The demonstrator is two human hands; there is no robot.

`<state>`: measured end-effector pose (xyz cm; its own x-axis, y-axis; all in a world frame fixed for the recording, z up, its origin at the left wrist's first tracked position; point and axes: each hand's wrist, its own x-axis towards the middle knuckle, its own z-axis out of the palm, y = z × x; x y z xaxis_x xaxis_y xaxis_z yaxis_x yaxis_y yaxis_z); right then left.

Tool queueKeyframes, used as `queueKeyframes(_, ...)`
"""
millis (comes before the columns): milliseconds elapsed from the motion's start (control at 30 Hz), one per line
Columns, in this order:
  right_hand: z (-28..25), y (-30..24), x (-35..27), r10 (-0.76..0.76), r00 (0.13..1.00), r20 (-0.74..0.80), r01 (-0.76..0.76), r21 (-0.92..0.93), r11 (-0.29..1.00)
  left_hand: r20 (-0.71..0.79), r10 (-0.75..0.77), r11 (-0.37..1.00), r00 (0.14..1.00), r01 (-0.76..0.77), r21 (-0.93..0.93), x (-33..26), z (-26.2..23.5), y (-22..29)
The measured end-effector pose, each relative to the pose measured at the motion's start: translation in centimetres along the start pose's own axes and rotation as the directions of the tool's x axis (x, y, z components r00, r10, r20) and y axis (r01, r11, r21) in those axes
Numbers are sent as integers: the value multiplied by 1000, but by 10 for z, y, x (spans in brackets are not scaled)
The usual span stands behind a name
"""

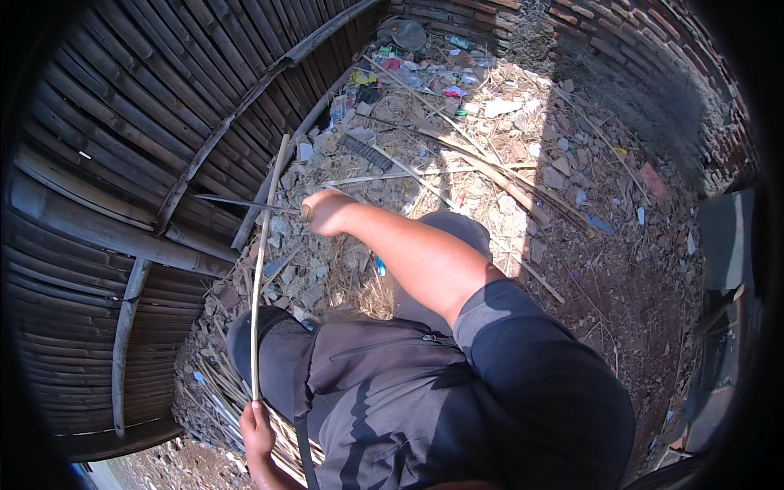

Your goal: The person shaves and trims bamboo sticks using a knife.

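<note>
Bamboo strip point(263, 253), thin, pale, held by left hand point(257, 429).

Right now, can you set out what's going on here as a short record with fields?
Setting: outdoors, rubble-strewn ground beside a bamboo slat fence
Left hand: grips the lower end of a long thin bamboo strip
Right hand: grips a thin dark blade pointing at the strip
Strip: runs up toward the fence
Nearby: bundle of bamboo strips by the left hand, litter farther off
</note>
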<state>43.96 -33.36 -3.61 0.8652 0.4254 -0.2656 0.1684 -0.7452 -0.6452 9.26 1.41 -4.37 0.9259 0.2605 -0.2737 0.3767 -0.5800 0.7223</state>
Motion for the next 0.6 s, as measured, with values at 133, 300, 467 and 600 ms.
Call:
queueKeyframes(133, 23, -25, -21, -207, 977, 55, 213, -165, 963, 61, -7, 996, 998, 13, -92, -6, -8, 12)
queueKeyframes(300, 17, -25, -20, -391, 918, 72, 398, -152, 905, -30, 101, 995, 994, -101, 7, -8, -13, -10)
queueKeyframes(467, 20, -17, -9, -230, 973, 7, 228, -184, 956, -163, 206, 973, 965, -185, 136, 7, -4, -35)
queueKeyframes(600, 35, -38, -32, -416, 908, 43, 411, -276, 869, -162, 254, 930, 953, -195, 313, 8, 1, -16)
